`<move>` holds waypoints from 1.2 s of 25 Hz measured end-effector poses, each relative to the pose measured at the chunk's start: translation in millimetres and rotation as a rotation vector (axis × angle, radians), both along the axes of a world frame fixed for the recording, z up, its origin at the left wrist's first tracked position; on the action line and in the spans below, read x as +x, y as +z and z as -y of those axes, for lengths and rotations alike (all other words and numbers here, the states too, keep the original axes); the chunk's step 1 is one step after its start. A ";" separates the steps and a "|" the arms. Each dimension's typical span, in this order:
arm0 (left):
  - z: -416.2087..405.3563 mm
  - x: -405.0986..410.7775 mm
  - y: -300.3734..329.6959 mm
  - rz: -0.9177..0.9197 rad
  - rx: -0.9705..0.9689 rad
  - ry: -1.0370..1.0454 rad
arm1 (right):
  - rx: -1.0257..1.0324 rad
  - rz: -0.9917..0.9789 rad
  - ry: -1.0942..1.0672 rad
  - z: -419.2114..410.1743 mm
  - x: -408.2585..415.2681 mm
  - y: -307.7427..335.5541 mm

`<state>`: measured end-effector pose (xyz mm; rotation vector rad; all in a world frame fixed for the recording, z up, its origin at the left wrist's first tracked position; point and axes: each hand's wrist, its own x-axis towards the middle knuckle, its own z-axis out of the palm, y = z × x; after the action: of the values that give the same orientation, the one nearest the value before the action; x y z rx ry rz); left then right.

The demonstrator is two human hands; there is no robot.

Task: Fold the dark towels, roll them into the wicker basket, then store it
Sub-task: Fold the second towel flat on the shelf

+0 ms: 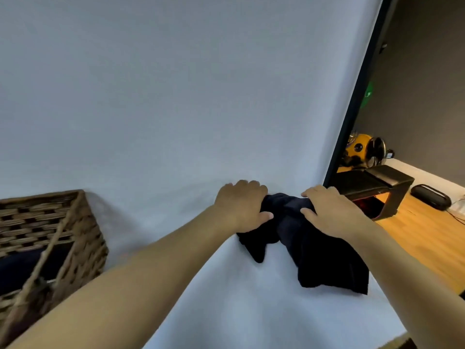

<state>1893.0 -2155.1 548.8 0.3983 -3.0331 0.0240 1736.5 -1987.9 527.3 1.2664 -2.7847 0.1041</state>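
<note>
A dark navy towel hangs bunched over the white backdrop sheet, right of centre. My left hand grips its upper left part, fingers curled over the top and thumb against the cloth. My right hand grips the upper right part the same way. Loose folds of the towel droop below both hands. The wicker basket stands at the left edge, with dark cloth lying inside it.
A black stand sits on the wooden table to the right, close to my right hand. A black oval case lies farther right. A yellow device is behind the backdrop's dark edge.
</note>
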 end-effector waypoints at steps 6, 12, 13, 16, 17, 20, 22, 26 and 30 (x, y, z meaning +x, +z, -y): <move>-23.5 -74.9 -65.0 -0.122 0.436 0.110 | -0.303 0.350 0.153 -6.7 -51.4 -23.0; -34.2 -94.8 -68.0 -0.303 0.392 0.233 | -0.437 0.304 0.209 -5.8 -72.5 -28.2; -37.4 -95.2 -62.5 -0.370 0.409 0.237 | -0.547 0.297 0.199 -4.1 -74.3 -22.1; -43.6 -96.3 -52.4 -0.526 0.531 0.245 | -0.824 0.340 0.161 3.6 -76.4 -2.3; -42.5 -96.9 -53.7 -0.551 0.599 0.257 | -0.797 0.383 0.175 7.5 -79.2 -0.4; -32.0 -98.3 -65.6 -0.568 0.849 0.316 | -0.442 0.579 0.195 10.1 -88.8 -10.0; -24.0 -96.9 -67.2 -0.564 0.908 0.335 | -0.288 0.572 0.160 7.7 -91.3 -17.6; -22.9 -102.5 -66.4 -0.586 0.932 0.346 | -0.489 0.338 0.080 -1.9 -76.8 -30.5; -28.0 -99.8 -68.4 -0.616 0.977 0.353 | -0.367 0.192 0.245 -22.8 -66.5 -36.5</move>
<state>1793.2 -2127.1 480.4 0.7925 -2.1283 -1.2985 1669.9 -1965.1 490.7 1.5505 -2.5698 0.7506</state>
